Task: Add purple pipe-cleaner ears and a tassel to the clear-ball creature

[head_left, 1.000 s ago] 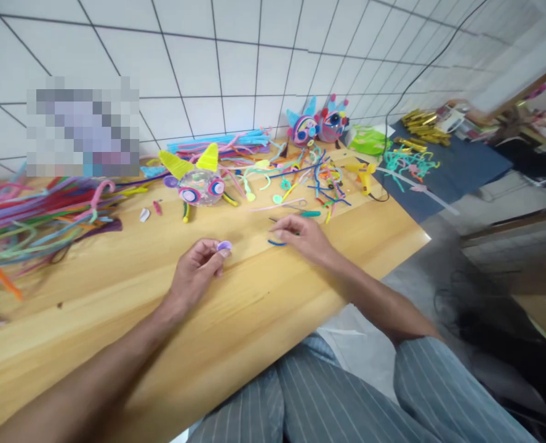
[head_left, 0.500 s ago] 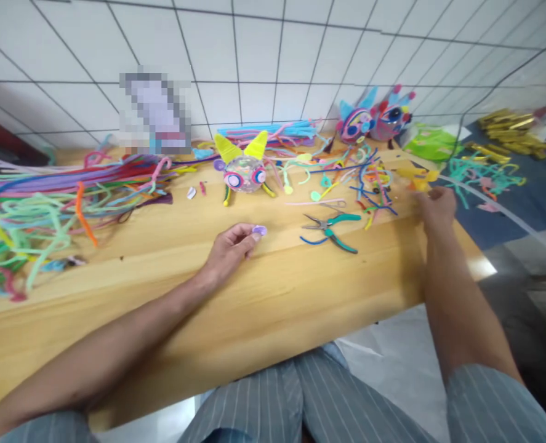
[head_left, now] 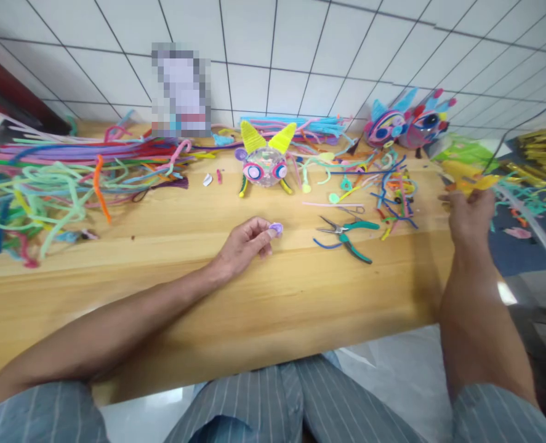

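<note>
A purple disc (head_left: 276,229) is pinched in the left hand (head_left: 245,245) between the yellow-eared figure (head_left: 267,166) and the counter's (head_left: 263,307) near edge, while a yellow glue gun (head_left: 467,179) is grasped by the right hand (head_left: 472,216) near the right edge.

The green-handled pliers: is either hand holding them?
No, the pliers lie open on the table, the left hand holding a purple piece and the right hand a yellow glue gun.

No text or label can be read.
</note>
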Motion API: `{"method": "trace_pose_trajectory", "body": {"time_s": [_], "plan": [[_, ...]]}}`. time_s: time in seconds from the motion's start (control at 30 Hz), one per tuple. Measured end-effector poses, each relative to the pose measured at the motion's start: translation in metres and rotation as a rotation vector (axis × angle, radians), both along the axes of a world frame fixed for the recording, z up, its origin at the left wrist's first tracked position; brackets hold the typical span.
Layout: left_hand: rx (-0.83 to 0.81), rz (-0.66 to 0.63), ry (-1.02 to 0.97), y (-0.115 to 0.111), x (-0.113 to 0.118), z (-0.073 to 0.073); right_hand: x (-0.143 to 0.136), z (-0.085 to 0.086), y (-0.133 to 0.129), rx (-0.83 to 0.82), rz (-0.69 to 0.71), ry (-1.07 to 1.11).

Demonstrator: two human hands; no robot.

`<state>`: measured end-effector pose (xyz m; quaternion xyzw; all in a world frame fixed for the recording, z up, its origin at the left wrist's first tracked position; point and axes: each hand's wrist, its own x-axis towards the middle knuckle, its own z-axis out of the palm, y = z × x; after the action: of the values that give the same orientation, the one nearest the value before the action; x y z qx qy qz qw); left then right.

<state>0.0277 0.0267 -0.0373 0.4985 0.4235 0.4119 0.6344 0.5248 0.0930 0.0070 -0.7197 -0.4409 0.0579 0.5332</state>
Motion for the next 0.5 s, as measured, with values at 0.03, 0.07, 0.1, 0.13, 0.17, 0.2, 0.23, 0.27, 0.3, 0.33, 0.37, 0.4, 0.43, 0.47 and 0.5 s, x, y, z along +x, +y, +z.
{"method": "trace_pose_trajectory", "body": {"time_s": [0.03,0.07,0.1,0.13,0.17,0.2,0.23,0.27,0.3,0.33,0.37,0.4,0.43,0.47,0.5], "plan": [[0.000,-0.002,-0.010,0.000,0.000,0.000,-0.007,0.005,-0.001,0.007,0.017,0.022],[0.000,0.003,-0.020,0.001,0.001,0.001,-0.015,0.010,-0.002,0.013,0.046,0.041],[0.001,0.013,-0.028,0.001,0.001,0.001,-0.026,0.015,-0.003,0.012,0.095,0.058],[0.004,0.024,-0.033,0.002,0.001,0.000,-0.038,0.021,-0.004,0.007,0.150,0.066],[0.007,0.033,-0.035,0.002,0.001,0.000,-0.051,0.026,-0.006,-0.007,0.197,0.070],[0.009,0.037,-0.034,0.003,0.001,0.000,-0.064,0.031,-0.009,-0.037,0.241,0.075],[0.008,0.039,-0.032,0.003,0.001,0.000,-0.078,0.036,-0.012,-0.067,0.279,0.076],[0.006,0.040,-0.030,0.003,0.001,0.001,-0.091,0.040,-0.015,-0.098,0.327,0.083],[0.004,0.040,-0.028,0.003,0.001,0.001,-0.104,0.044,-0.019,-0.122,0.375,0.095],[0.002,0.041,-0.026,0.003,0.000,0.002,-0.116,0.047,-0.023,-0.150,0.430,0.107],[0.001,0.043,-0.025,0.003,0.000,0.003,-0.128,0.050,-0.027,-0.181,0.486,0.121],[0.000,0.042,-0.025,0.003,0.000,0.003,-0.138,0.052,-0.031,-0.212,0.538,0.134],[-0.002,0.039,-0.026,0.002,-0.001,0.004,-0.148,0.054,-0.035,-0.249,0.592,0.142],[-0.004,0.032,-0.028,0.002,-0.001,0.004,-0.157,0.055,-0.039,-0.279,0.646,0.153],[-0.007,0.027,-0.033,0.002,-0.001,0.004,-0.165,0.056,-0.043,-0.306,0.702,0.164]]}}
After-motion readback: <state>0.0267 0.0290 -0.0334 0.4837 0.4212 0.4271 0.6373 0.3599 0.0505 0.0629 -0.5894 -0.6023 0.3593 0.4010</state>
